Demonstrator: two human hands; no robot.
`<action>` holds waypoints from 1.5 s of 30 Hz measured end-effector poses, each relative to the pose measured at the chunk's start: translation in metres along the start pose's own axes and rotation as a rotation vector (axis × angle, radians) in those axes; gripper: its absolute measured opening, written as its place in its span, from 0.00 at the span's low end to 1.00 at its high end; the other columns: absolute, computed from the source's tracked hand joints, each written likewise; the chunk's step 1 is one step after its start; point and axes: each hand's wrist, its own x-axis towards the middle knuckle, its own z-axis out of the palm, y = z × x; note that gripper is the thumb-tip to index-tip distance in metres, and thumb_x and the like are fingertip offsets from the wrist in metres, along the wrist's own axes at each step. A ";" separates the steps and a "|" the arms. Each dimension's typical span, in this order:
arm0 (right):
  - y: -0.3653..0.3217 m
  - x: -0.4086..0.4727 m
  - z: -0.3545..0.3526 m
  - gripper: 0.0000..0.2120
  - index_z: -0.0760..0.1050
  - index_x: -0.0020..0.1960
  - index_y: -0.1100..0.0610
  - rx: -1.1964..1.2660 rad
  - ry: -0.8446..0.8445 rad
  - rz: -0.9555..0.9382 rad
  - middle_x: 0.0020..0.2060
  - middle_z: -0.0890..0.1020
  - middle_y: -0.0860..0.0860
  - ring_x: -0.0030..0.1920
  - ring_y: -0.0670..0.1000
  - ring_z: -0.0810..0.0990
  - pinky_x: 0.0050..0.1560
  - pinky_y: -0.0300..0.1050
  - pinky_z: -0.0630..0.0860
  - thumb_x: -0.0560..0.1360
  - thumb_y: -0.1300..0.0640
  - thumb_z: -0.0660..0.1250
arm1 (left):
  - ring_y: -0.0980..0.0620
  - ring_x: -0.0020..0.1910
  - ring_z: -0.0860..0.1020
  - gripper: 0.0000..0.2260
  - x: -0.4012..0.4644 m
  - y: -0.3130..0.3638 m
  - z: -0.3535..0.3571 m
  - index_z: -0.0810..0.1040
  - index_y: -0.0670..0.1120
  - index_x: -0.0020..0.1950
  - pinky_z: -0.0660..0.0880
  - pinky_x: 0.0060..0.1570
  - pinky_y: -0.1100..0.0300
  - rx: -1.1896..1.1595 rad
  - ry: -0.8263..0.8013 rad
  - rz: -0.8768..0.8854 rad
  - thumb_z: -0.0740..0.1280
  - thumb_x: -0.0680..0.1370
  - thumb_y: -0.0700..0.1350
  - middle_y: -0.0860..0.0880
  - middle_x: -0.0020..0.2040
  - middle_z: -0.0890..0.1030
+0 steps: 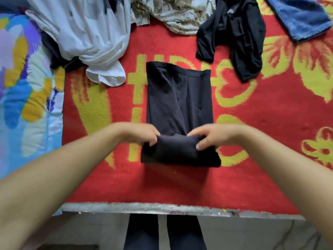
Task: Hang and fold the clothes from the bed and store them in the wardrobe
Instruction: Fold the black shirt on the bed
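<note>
1. Near the middle of the red and yellow blanket, a dark garment lies flat as a long narrow strip running from near to far; its near end is already doubled over into a thick fold.
2. Both hands are on that fold: the left hand pinches its left corner with curled fingers, and the right hand pinches its right corner the same way. Neither hand is free.
3. To do this step well, I judge the two corners should travel together toward the far end, so the fold stays square to the strip's long edges.
4. Keep the left and right edges of the fold lined up over the layer beneath; the far end looks slightly uneven, so squaring it first would likely help.
5. Press the crease flat with the palms once the fold lands, since soft knit of this kind tends to spring open.
6. Other clothes wait further off: a white garment at far left, a patterned cloth beyond, a black garment at far right, and jeans in the far right corner.
7. Nothing of the wardrobe shows, so storing is not yet begun.
</note>
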 end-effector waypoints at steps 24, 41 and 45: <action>0.076 0.044 0.078 0.43 0.31 0.75 0.46 -0.819 0.611 0.006 0.78 0.38 0.49 0.78 0.53 0.40 0.73 0.67 0.41 0.78 0.52 0.64 | 0.38 0.77 0.53 0.26 0.065 -0.066 0.069 0.48 0.36 0.78 0.51 0.76 0.50 1.076 0.631 0.171 0.47 0.79 0.33 0.32 0.77 0.51; 0.001 0.023 -0.070 0.15 0.74 0.66 0.56 -0.161 0.584 -0.106 0.61 0.79 0.53 0.60 0.50 0.75 0.55 0.38 0.68 0.80 0.62 0.61 | 0.48 0.32 0.72 0.10 0.026 0.041 -0.092 0.74 0.43 0.35 0.67 0.27 0.66 0.403 0.367 -0.042 0.60 0.74 0.35 0.47 0.31 0.73; -0.010 0.063 -0.068 0.23 0.60 0.77 0.56 -0.339 0.847 0.028 0.75 0.64 0.54 0.76 0.55 0.60 0.74 0.53 0.57 0.83 0.55 0.55 | 0.40 0.68 0.70 0.21 0.062 0.036 -0.091 0.67 0.44 0.73 0.62 0.68 0.45 0.710 0.922 -0.119 0.59 0.80 0.47 0.39 0.68 0.73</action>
